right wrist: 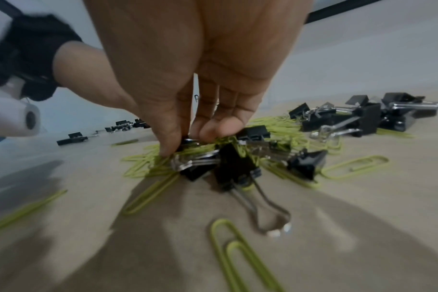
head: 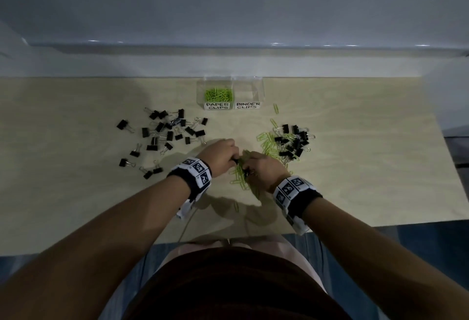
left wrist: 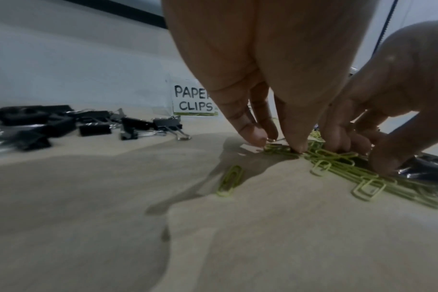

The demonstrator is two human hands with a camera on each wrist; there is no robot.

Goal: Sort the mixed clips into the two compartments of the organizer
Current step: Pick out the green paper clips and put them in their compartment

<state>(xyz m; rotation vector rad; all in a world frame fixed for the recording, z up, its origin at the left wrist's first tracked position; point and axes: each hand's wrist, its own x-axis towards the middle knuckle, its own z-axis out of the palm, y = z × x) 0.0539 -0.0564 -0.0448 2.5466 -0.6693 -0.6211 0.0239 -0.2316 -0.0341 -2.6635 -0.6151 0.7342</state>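
Head view: I have both hands working in the near pile of green paper clips (head: 243, 175), which lies on the table (head: 76, 192) well in front of the organizer (head: 232, 93), toward me. My left hand (head: 220, 156) has its fingertips (left wrist: 253, 136) drawn together, pinching what looks like a wire handle at the pile's edge. My right hand (head: 262, 168) has thumb and fingers (right wrist: 168, 142) closed on a tangle of binder clips and paper clips (right wrist: 213, 158); exactly which piece it holds, I cannot tell.

Status, as I judge it, is partial:

1. Organizer, left compartment, labelled PAPER CLIPS (head: 217, 105): it holds a layer of green clips (head: 218, 94).
2. Organizer, right compartment, labelled BINDER CLIPS (head: 248, 105): it appears to hold nothing.
3. Left of the organizer and nearer me: a spread of black binder clips (head: 165, 134), with no green clips showing among them. They are separated but not yet placed.
4. Right of the organizer and nearer me: a mixed heap (head: 289, 142) of black and green clips, not yet sorted.
5. Just beside the organizer's right front corner: one stray green clip (head: 276, 108).

Remaining work: clear the near pile and the mixed heap, then load every binder clip into the right compartment. I estimate the job is well short of half done.
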